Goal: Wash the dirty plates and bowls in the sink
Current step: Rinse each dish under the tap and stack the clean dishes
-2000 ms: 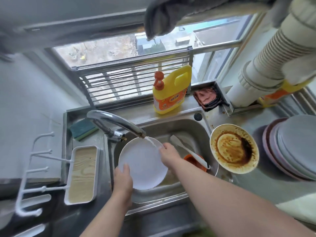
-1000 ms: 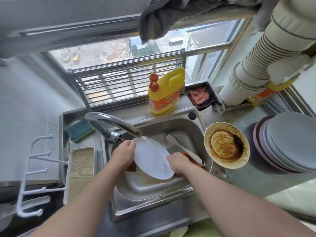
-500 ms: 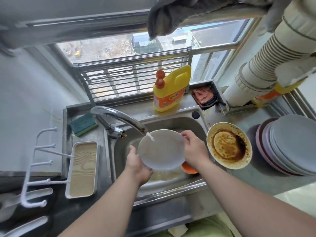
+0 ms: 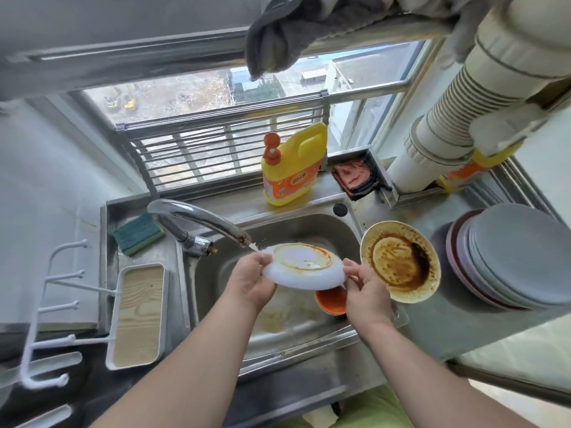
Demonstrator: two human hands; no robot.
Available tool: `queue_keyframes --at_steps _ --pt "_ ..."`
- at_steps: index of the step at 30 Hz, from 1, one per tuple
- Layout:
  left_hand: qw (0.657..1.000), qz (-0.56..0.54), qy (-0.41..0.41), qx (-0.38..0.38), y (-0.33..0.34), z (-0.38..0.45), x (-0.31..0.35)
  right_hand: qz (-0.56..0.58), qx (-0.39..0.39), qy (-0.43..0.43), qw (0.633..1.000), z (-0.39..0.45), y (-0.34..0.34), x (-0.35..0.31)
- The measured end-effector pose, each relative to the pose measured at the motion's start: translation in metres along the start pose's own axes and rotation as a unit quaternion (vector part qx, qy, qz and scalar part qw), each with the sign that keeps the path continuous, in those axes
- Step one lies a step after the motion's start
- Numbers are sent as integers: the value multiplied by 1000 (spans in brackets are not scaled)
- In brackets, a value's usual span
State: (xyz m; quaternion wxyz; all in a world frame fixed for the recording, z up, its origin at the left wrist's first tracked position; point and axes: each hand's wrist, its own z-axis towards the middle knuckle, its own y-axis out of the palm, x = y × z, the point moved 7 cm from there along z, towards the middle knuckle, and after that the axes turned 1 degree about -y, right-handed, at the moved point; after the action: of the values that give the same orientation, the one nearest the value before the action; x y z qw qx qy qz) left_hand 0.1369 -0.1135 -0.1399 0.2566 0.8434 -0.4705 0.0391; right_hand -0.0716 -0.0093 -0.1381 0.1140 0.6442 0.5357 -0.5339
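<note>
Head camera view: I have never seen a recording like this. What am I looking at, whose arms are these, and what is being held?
There is no robot here. A person wears one wide-angle camera on the head, looking down at their own bare arms over a steel sink. The left hand and right hand grip opposite edges of a white plate, which has a ring of brown sauce on it, under water running from the faucet. An orange bowl sits in the sink below. To the right, on the counter, lie a sauce-stained plate and a stack of grey plates. Behind the sink stands a yellow detergent bottle; a green sponge lies to the left.
</note>
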Motion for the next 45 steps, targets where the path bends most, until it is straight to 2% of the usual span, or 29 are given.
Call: queue_keyframes --at_steps 2,5,7,10,14,18,25,33,37,45 --pt "1000 -10 -8 -3 -5 3 2 90 3 77 993 1 9 5" --pt "1000 -18 21 5 -13 3 10 287 -28 241 927 -4 39 2" --pt "999 -16 33 8 -20 2 13 318 -67 314 892 -9 61 -3" --pt "997 -20 72 6 -33 -3 22 303 -93 363 876 -7 87 -8" --pt "994 -42 98 17 -52 -14 37 298 -103 354 881 3 109 -34" --pt "994 -93 42 45 -82 -14 35 299 -115 331 888 15 131 -59" --pt "987 -132 12 87 -124 -19 19 200 -180 259 928 4 156 -79" --pt "991 -83 -60 91 -121 -26 -2 114 -223 199 947 -11 132 -74" --pt "992 -21 -77 96 -110 -27 -9 96 -240 184 948 -9 106 -60" --pt "991 64 -81 88 -84 -28 -23 172 -192 231 938 3 51 -11"
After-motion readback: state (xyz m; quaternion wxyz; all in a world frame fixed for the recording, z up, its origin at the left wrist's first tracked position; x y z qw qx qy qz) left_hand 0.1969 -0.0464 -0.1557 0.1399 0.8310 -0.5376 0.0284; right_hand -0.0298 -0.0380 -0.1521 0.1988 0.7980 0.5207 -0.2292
